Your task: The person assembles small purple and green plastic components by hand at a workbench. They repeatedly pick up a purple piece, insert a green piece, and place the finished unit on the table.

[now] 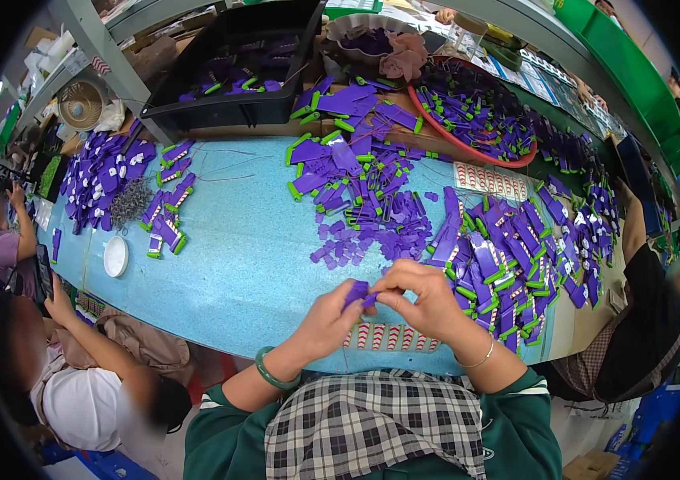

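Left hand (328, 320): we hold a purple piece (354, 294) between thumb and curled fingers, just below the middle of the frame
Right hand (424, 298): we pinch thumb and forefinger narrow on a small purple tab (370, 299); we cannot tell whether tab and piece are joined
Purple piece: it sits between both hands, partly hidden by the left fingers, and appears raised off the blue tabletop (236, 220)
Sticker strip (388, 338): red-and-white, lying below the hands at lower centre
Small-piece pile (348, 244): loose purple bits, above the hands at the centre of the frame
Part stack (508, 264): purple-and-green parts, right of the right hand
Grip advice: we should keep the left hold steady near the working edge, since so small a tab probably slips or turns easily
Fit advice: we should line the tab up squarely before pressing, use fingertip force only, and avoid bending the piece
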`<state>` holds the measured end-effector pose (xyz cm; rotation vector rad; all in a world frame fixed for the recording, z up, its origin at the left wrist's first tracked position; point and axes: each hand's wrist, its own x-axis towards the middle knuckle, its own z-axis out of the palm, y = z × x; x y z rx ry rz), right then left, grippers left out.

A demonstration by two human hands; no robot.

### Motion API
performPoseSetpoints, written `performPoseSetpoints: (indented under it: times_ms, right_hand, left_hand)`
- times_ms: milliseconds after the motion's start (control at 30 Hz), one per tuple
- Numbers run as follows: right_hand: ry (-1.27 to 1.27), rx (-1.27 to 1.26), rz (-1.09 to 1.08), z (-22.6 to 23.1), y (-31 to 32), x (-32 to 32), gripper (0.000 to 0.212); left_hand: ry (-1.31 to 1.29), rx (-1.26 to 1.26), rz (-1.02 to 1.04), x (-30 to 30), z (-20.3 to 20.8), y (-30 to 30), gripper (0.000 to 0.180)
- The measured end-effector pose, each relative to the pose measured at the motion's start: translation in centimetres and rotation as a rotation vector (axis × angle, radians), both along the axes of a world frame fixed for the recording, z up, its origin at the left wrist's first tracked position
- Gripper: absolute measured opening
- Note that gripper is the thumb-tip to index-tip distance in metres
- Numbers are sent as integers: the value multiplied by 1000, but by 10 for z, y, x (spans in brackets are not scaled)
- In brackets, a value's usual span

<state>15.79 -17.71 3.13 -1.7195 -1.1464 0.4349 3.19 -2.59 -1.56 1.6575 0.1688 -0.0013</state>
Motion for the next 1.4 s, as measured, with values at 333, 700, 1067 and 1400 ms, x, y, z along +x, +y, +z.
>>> performPoseSetpoints:
  times_ms: [333,700,1067,1400]
  right_hand:
    - [-258,67,-179,-8,-5,-17,14]
    - [507,-8,-138,-41,-11,-21,25]
    - [1498,1009,532,-27,-32,44,61]
    - [681,253,-351,-26,-46,23,34]
  left_hand:
    - [-105,427,-96,2,9,-15,17]
    - [191,-91,-84,-3,15,-13,27]
    - [-93,-115,326,18,5,21,25]
    - [-229,505,129,94,16,49,22]
